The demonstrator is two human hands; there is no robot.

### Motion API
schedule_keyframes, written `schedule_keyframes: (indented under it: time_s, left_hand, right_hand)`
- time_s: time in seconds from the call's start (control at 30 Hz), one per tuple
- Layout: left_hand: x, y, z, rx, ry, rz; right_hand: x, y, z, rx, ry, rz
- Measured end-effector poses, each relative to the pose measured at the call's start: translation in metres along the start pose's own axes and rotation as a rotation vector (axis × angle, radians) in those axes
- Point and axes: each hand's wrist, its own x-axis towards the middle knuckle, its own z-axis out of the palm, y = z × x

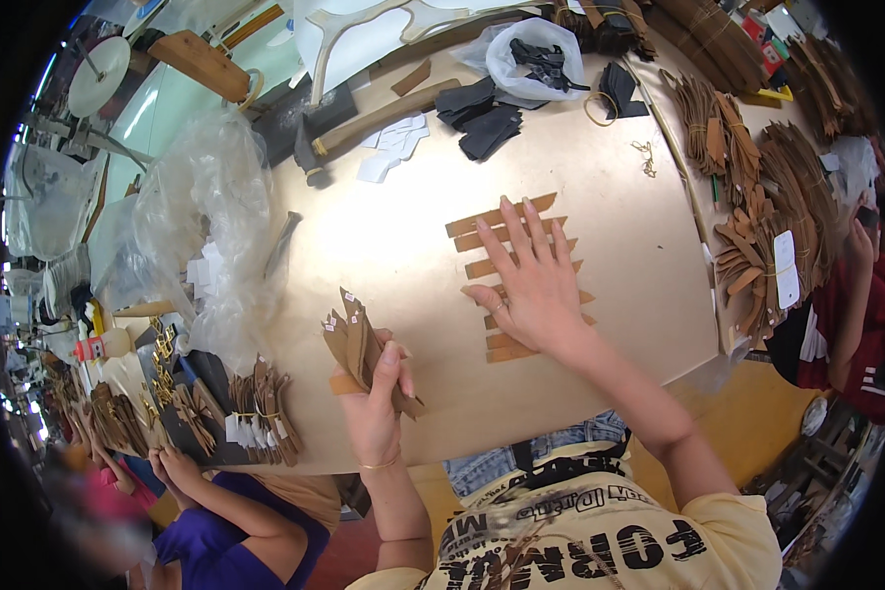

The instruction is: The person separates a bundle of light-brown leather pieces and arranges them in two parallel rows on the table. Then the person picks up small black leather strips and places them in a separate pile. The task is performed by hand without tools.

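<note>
Well, your left hand (pixel 382 385) is closed around a bunch of brown strips (pixel 354 339), thumb pressed over the top, the upper ends fanning out with small white labels on them. To its right, your right hand (pixel 539 295) lies palm down with fingers spread wide, gripping nothing, across a row of brown strips (pixel 481 266) set side by side on the table (pixel 649 324); their ends poke out on both sides of it. Left of you sits a crumpled plastic bag (pixel 202 197); on the right are bundled brown pieces (pixel 747 261). Farther back lie white pieces (pixel 397 138), black pieces (pixel 490 131), a hammer (pixel 393 113) and, beyond them, an open bag (pixel 506 69) holding more black bits.
</note>
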Motion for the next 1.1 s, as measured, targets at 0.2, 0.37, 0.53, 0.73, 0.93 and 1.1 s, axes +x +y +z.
schedule_keyframes:
  time_s: [0.2,0.37,0.53,0.73,0.93,1.1]
  left_hand:
    - [-0.009,0.000,0.003,-0.027,-0.019,-0.022]
    - [-0.015,0.003,0.010,-0.006,-0.071,-0.033]
    - [-0.017,0.003,0.019,-0.006,-0.100,-0.026]
    - [-0.024,0.004,0.022,0.001,-0.135,-0.016]
    - [-0.029,0.006,0.015,0.031,-0.114,0.015]
    - [-0.032,-0.004,0.017,0.025,-0.147,-0.030]
  right_hand:
    - [-0.008,-0.003,0.002,0.004,0.001,0.004]
    - [-0.021,-0.009,0.000,0.029,-0.055,0.017]
    - [-0.021,-0.010,-0.002,0.058,-0.043,-0.005]
    - [-0.036,-0.010,-0.017,0.024,-0.052,-0.072]
    - [-0.111,-0.004,-0.037,-0.072,-0.270,-0.416]
    - [-0.140,0.013,-0.028,-0.078,-0.387,-0.438]
